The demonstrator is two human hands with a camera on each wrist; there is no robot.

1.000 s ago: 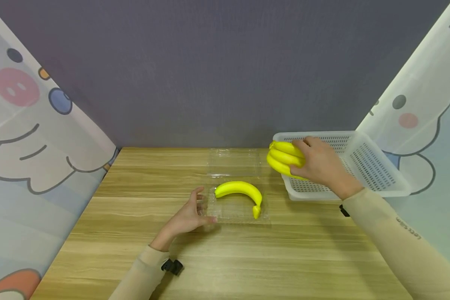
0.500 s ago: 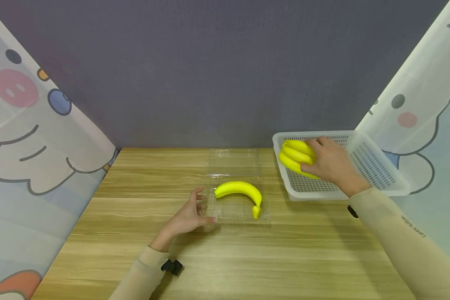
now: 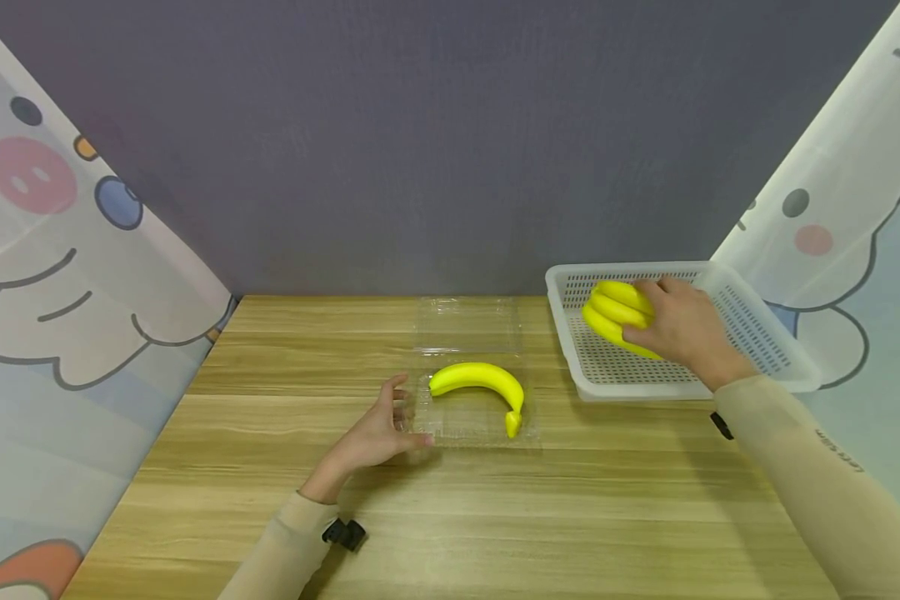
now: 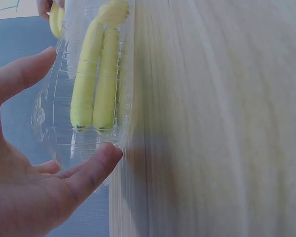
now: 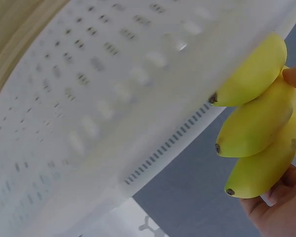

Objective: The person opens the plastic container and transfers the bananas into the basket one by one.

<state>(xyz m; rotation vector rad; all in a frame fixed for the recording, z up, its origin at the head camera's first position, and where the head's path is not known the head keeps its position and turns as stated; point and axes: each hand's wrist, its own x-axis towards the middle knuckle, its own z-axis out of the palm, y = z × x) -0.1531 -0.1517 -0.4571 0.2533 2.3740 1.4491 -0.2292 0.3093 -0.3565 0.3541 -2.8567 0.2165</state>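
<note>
In the head view my right hand (image 3: 678, 325) grips a bunch of yellow bananas (image 3: 617, 315) over the left half of a white slotted basket (image 3: 637, 392). Three rounded banana ends point away from the fingers in the right wrist view, beside the basket's side wall (image 5: 103, 94). A clear plastic clamshell box (image 3: 457, 421) lies with its lid raised back, and one curved banana (image 3: 483, 375) rests in its base. My left hand (image 3: 371, 433) spreads thumb and fingers at the box's left end. Through the plastic in the left wrist view, the yellow fruit (image 4: 89, 79) shows as two lengths.
The box's lid (image 3: 467, 325) lies toward the grey back wall (image 3: 450, 150). Cartoon-printed cloth panels (image 3: 82, 250) slant in at both sides. The wood-grain table (image 3: 495, 517) extends in front of the box, and the basket stands at its back right.
My right hand has carried the banana bunch rightward, from the basket's left rim to farther over its inside. The left hand, the box and the single banana have stayed put.
</note>
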